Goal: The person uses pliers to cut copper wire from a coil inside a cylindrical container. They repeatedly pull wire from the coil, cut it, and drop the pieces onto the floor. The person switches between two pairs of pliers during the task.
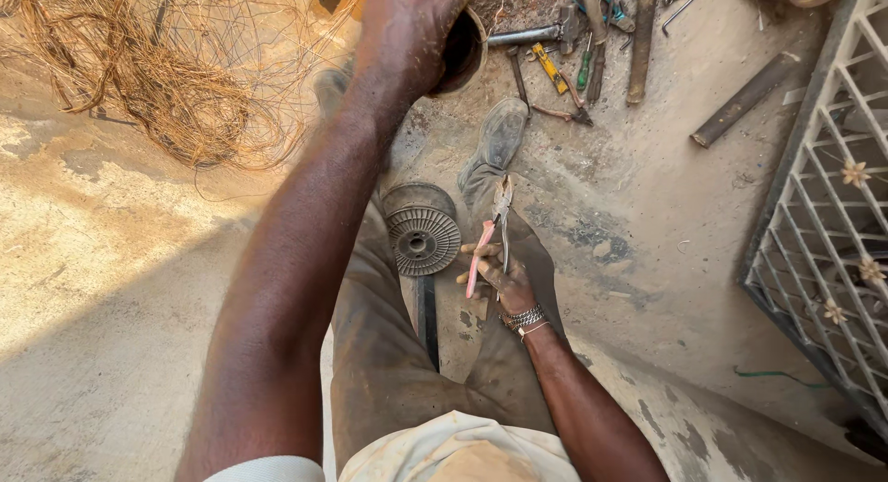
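- Pliers with pink handles and grey metal jaws [490, 237] sit in the right hand [499, 278], over the person's lap. The jaws point up and away from the person. The pink handles point down toward the palm.
- The right hand's fingers are curled around the handles, holding them tight. A silver metal bracelet [524, 317] is on that wrist.
- The left hand [407, 29] reaches far forward. It is closed on the rim of a round dark metal can-shaped part [462, 52] that lies on the ground.
- A flat round grey metal reel with ridges [422, 230] lies between the person's legs, just beside the right hand.
- The person sits on the ground in dusty brown trousers [388, 352] and worn grey shoes [499, 130].
- The ground is bare dusty concrete [647, 195] with dark stains. Sun lights the left side and shade covers the rest.
- A big tangled heap of thin copper-coloured wire [157, 84] lies at the far left.
- Near the top lies a row of tools: a grey metal hammer [536, 33], a screwdriver with a yellow handle [549, 67], a screwdriver with a green handle [585, 70] and a long rusty flat bar [640, 47].
- A brown metal pipe piece [745, 98] lies alone, further right.
- A white metal grille with small flower shapes [823, 223] lies flat at the right edge.
- A thin green wire [777, 375] lies on the ground near the grille.
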